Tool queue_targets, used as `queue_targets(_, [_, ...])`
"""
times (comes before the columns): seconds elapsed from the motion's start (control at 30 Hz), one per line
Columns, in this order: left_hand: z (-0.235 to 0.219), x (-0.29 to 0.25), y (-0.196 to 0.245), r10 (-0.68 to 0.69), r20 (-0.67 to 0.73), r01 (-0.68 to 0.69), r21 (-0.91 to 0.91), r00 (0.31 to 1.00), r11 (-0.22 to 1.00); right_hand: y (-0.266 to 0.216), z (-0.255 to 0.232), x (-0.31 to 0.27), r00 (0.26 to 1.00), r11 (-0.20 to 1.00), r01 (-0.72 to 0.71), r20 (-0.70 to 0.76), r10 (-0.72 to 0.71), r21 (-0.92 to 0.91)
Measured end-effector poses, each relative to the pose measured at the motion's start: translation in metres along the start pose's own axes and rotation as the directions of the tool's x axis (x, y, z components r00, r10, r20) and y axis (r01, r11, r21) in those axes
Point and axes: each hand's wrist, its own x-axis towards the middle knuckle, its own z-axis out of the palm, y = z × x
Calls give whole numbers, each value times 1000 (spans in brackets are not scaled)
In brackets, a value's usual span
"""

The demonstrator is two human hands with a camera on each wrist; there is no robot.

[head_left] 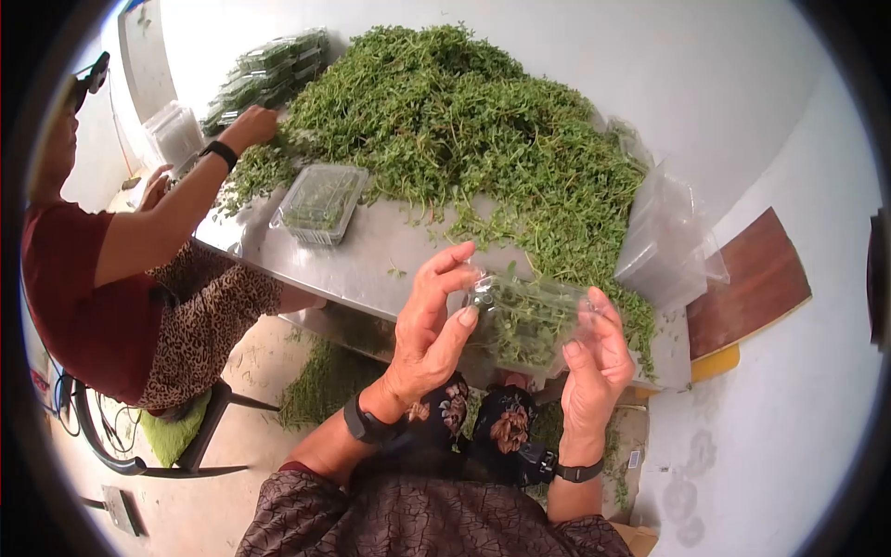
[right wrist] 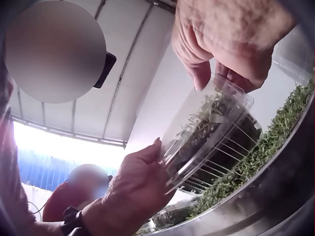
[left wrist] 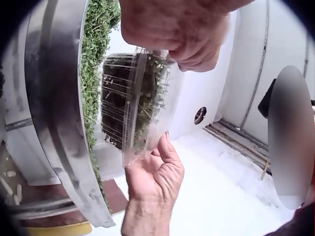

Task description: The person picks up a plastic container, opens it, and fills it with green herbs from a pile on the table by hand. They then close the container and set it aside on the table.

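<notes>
Between my two hands is a clear plastic clamshell box (head_left: pixel 531 320) filled with leafy green sprigs, held up in front of the table's near edge. My left hand (head_left: pixel 432 320) grips one end, thumb on the near side and fingers spread along the far edge. At the other end, my right hand (head_left: pixel 599 371) pinches the box's corner with thumb and fingers. In the right wrist view the ribbed wall of the box (right wrist: pixel 221 152) faces the table, with its lid side toward me. The greens (left wrist: pixel 147 98) press against the plastic.
A large heap of greens (head_left: pixel 445 121) covers the metal table (head_left: pixel 371 255). A filled box (head_left: pixel 320 204) sits left of centre; stacked boxes (head_left: pixel 269 79) stand behind. Clear containers (head_left: pixel 664 237) stand at the right end. Another person (head_left: pixel 83 278) sits at left, reaching into the heap.
</notes>
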Motion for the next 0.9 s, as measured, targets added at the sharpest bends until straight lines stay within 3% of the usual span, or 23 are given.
queue_targets(0.07, [-6, 9, -8, 66, 41, -71, 142, 997, 987, 2, 2, 5, 1000, 1000, 20, -17, -20, 12])
queue_targets(0.3, [-12, 14, -33, 46, 43, -50, 92, 998, 995, 28, 7, 12, 996, 997, -33, -77, 39, 73])
queue_targets(0.47, [-5, 11, -31, -57, -39, 46, -240, 998, 970, 26, 10, 9, 990, 994, -67, -119, 76, 81])
queue_targets(0.6, [-1, 13, -38, -101, -119, 75, -204, 988, 976, 28, 12, 10, 993, 998, -10, -113, 17, 60])
queue_targets(0.67, [2, 13, -37, -179, -163, 120, -318, 970, 941, 27, 11, 8, 992, 998, -7, -128, 14, 57])
queue_targets(0.9, [3, 15, -30, -220, -200, 138, -359, 955, 923, 22, 12, 9, 991, 1000, -5, -135, 8, 23])
